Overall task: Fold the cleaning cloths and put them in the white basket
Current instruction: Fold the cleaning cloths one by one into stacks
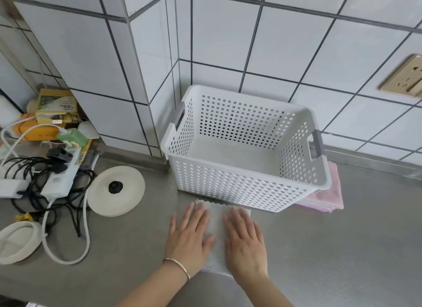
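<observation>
Cloth [217, 232], pale grey, dimpled weave with zigzag-cut edges, lies flat on the steel countertop [342, 249] near its front edge, and we see both hands pressing it down. Left hand [190, 236] and right hand [245, 238] sit side by side, fingers straight and spread, palms flat, nothing pinched. A thin bangle rings the left wrist.

Cloth's long axis runs away from the person, toward the white basket [246, 188], whose front wall is just beyond the far zigzag edge. So the drop-off is straight ahead of both hands, neither clearly nearer; we judge the right hand has the slightly shorter reach to the basket's middle. The basket is rigid perforated plastic with grey handle inserts, looks empty inside.

Pink cloths [328, 199], soft and stacked with a mint layer showing, poke out from under the basket's right corner.

Toward the counter's left edge: round white kettle base [116, 190], tangled cables, power strip [61, 178]. We judge folding is in progress.
</observation>
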Demonstrator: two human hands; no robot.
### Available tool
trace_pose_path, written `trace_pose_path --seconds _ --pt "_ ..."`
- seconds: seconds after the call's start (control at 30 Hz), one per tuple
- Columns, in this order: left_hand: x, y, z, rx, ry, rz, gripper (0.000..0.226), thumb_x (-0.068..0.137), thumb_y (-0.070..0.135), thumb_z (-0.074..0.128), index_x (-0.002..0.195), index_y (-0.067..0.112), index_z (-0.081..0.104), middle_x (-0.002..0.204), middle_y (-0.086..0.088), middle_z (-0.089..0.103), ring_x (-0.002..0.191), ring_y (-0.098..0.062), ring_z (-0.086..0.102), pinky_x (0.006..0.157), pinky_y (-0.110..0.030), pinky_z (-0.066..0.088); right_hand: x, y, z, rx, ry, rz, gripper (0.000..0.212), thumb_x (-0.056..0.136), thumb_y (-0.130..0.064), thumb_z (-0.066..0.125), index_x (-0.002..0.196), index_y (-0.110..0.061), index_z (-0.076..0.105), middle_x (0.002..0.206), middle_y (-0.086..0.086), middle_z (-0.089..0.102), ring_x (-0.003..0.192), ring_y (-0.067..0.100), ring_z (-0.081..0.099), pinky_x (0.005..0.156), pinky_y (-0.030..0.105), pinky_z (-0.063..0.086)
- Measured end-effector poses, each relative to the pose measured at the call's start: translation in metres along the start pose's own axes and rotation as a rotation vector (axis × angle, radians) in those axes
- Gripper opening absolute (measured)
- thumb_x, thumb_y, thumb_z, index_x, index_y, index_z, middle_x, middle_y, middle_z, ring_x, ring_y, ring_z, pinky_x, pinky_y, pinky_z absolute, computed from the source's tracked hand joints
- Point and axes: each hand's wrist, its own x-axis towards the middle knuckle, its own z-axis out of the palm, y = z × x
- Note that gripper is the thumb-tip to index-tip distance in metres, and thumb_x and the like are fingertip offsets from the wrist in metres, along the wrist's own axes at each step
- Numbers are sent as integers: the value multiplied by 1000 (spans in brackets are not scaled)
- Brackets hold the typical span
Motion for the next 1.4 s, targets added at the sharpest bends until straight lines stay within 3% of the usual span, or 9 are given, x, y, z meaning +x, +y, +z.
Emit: trace_pose_path --seconds 0.1,0.3,0.4,0.47,0.6,0.77,0.97,1.1,1.4 --pt "-1 -4 17 80 -85 21 62 82 57 33 130 21 48 143 3 44 131 -16 32 108 -49 17 1 6 9 -18 -123 9 52 87 -38 35 137 -22 42 145 -6 39 146 12 -5 111 34 7" --pt "-2 -5 18 -94 -234 -63 74 84 61 24 145 19 18 157 7 -12 139 -13 24 94 -45 45 -2 14 22 83 -200 33 53 97 -50 9 148 -36 4 156 -17 -8 144 5 -12 112 28 -1" --pt "3 -6 15 -206 -282 2 88 74 74 1 140 21 -21 143 18 -41 142 -7 -13 117 -40 11 -1 19 27 159 -119 -48 50 90 -62 -2 137 -54 -16 146 -33 -27 137 -5 -24 112 22 -8" --pt "2 -4 8 -305 -265 -22 96 70 79 4 146 22 -10 148 14 -31 144 -8 -10 117 -25 1 0 17 27 197 -85 -52 50 92 -61 5 139 -54 -10 149 -33 -18 140 -5 -15 114 18 -4" --pt "-4 8 1 -663 34 -360 74 75 37 67 138 16 34 146 -6 23 130 -20 37 113 -29 27 -1 9 17 284 83 126 66 84 -39 49 144 -21 27 149 -1 34 129 16 32 103 31 39" --pt "-1 11 -2 -671 -179 -758 87 69 50 71 135 5 36 135 -14 38 125 -29 43 107 -34 34 -4 1 4 624 -42 598 73 83 -35 64 142 -10 27 140 7 32 129 24 33 109 34 28" --pt "2 1 -6 -676 -351 -759 72 69 59 65 120 9 53 122 -7 59 112 -26 57 95 -30 45 3 5 7 915 -288 829 65 82 -43 62 130 -4 42 130 12 51 116 28 52 99 36 43" --pt "2 -2 -7 -680 -395 -719 75 63 66 57 117 14 59 118 -5 64 107 -25 60 94 -33 47 2 -3 10 730 -396 813 78 76 -60 51 128 -3 47 127 15 52 117 31 51 100 38 42" --pt "-20 -2 -21 -752 -155 -635 28 88 42 50 100 17 53 115 -15 54 107 -31 53 86 -31 38 -28 -35 -10 1008 -208 767 40 86 -37 58 113 -12 43 108 3 54 99 22 53 86 31 42"
